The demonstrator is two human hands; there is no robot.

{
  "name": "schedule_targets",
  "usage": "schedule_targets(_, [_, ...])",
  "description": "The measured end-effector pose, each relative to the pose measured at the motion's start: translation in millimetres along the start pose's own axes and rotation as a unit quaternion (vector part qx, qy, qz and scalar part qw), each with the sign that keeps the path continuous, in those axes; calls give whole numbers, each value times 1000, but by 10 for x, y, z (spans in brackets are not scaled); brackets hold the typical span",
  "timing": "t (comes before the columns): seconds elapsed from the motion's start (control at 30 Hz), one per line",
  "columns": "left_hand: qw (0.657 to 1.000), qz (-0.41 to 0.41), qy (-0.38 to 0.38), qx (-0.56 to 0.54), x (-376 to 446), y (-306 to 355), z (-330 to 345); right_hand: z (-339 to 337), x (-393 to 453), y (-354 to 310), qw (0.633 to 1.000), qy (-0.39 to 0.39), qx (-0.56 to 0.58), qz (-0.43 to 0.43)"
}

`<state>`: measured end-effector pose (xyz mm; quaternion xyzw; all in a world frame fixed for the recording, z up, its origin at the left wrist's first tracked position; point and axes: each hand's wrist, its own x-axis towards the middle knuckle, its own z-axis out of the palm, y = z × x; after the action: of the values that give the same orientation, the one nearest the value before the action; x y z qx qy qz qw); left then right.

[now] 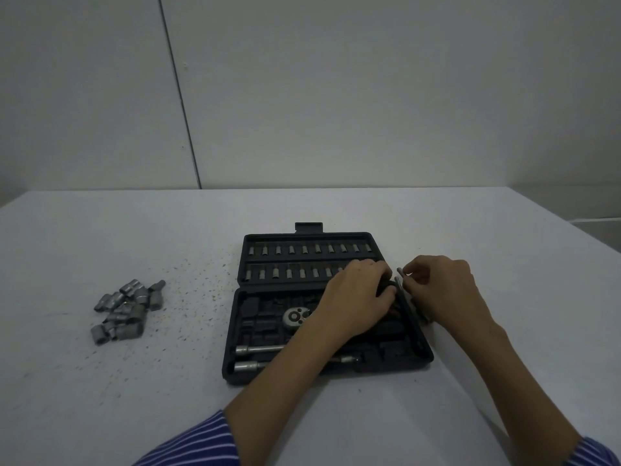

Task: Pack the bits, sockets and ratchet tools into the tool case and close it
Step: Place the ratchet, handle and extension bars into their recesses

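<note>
A black tool case lies open on the table, its lid laid flat on the far side with two rows of bits in it. In the near half sit a ratchet head and two extension bars. My left hand is curled round a dark piece at the case's upper right corner. Just right of the case's edge, my right hand pinches thin grey metal rods. A pile of loose silver sockets lies far to the left.
The white table carries dark specks left of the case. A pale wall stands behind, and the table's right edge runs off diagonally at the far right.
</note>
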<state>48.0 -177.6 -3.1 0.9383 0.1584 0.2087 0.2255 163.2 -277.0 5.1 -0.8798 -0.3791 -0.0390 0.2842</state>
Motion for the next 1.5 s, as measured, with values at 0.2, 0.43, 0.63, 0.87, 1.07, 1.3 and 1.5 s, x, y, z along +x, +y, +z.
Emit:
schedule_targets(0.2, [996, 12, 49, -78, -26, -89, -153, -101, -41, -198, 997, -15, 60, -34])
schedule_targets(0.43, [991, 55, 79, -98, -207, -324, -345, -99, -119, -586, 982, -77, 151, -84])
schedule_targets(0.63, [988, 61, 103, -94, -469, -570, -568, 49, -155, -823, 965, -135, 192, -115])
schedule_targets(0.87, [988, 55, 121, -75, -767, -840, -781, 265, -246, -1020, 938, -183, 248, -160])
schedule_targets(1.07, [991, 68, 106, -56, -923, -937, -895, 328, -350, -1026, 914, -208, 290, -192])
schedule_targets(1.3, [993, 86, 73, -37, -1004, -1047, -1043, 391, -427, -1026, 917, -165, 262, -251])
schedule_targets(1.5, [994, 92, 49, -40, -1029, -1110, -1145, 467, -452, -1013, 928, -148, 174, -294])
